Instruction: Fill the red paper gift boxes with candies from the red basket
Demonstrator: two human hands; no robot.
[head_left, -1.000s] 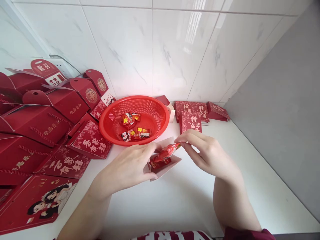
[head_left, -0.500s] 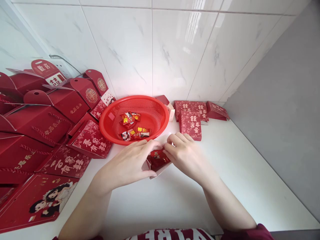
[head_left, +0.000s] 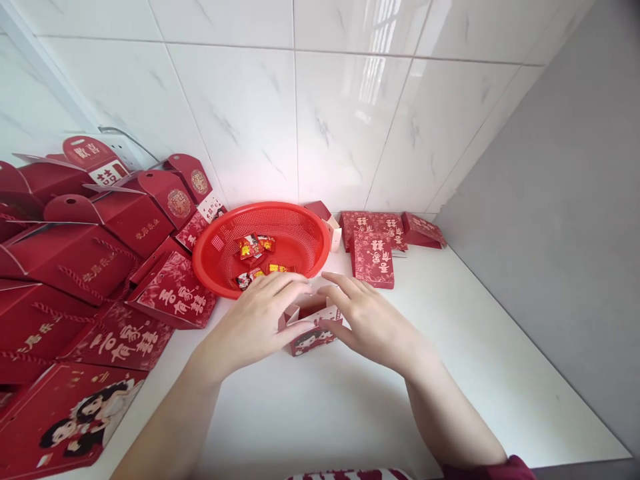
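Observation:
A small red and pale candy box (head_left: 314,339) with a cartoon couple on its near side stands on the white table, its top flaps up. My left hand (head_left: 257,317) is at its left side, thumb along the near top edge and fingers stretched over the far edge. From the right, my right hand (head_left: 373,317) reaches over the same box, fingers apart and thumb near the front flap. Part of the box's red inside shows between the hands; its far flap is mostly covered. Whether every fingertip touches the card cannot be seen.
Behind the hands stands a red plastic basket (head_left: 265,212) with several wrapped candies (head_left: 249,247). Many red gift boxes (head_left: 83,257) crowd the left side. Smaller red boxes (head_left: 373,260) lie at the back right by the tiled wall (head_left: 345,127). A grey panel (head_left: 545,220) borders the right.
My fingers have spread from their closer grip at the box's opening. The box now sits more upright with its printed front showing, and the red wrappers inside are less visible. The view has tilted upward slightly.

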